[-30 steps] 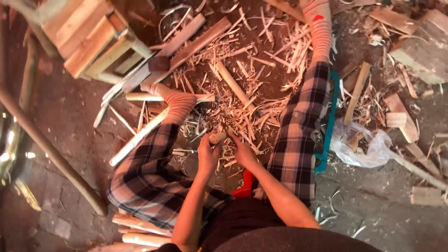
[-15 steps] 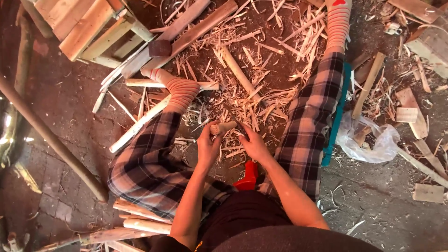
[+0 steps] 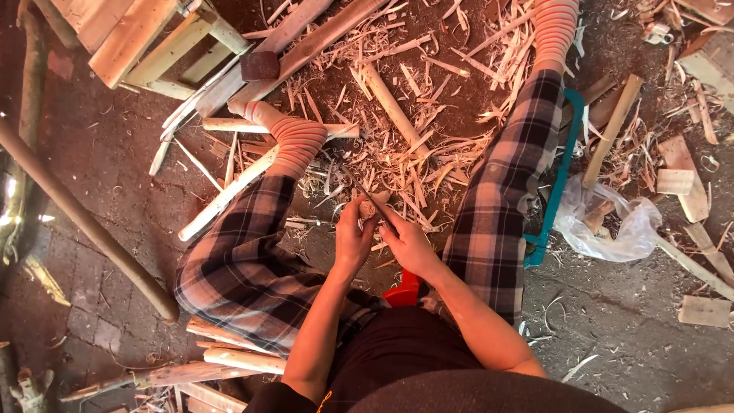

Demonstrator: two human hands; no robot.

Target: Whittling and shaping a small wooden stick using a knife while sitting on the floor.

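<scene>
I sit on the ground with my legs in plaid trousers spread apart. My left hand (image 3: 353, 233) grips a short round piece of wood (image 3: 368, 207), its cut end facing up. My right hand (image 3: 409, 243) holds a knife (image 3: 365, 193) whose thin dark blade lies against the top of that piece. Both hands are close together between my knees, above a heap of pale wood shavings (image 3: 417, 157).
A red object (image 3: 404, 291) lies under my forearms. A teal-framed saw (image 3: 556, 183) lies by my right leg, next to a clear plastic bag (image 3: 608, 222). Peeled sticks (image 3: 229, 348) lie by my left thigh. A wooden stool (image 3: 157, 38) stands at the upper left, a long pole (image 3: 84, 222) on the left.
My hands stayed together between my knees; the wood piece was turned upright in my left hand and the blade now rests on its top. The view shifted slightly.
</scene>
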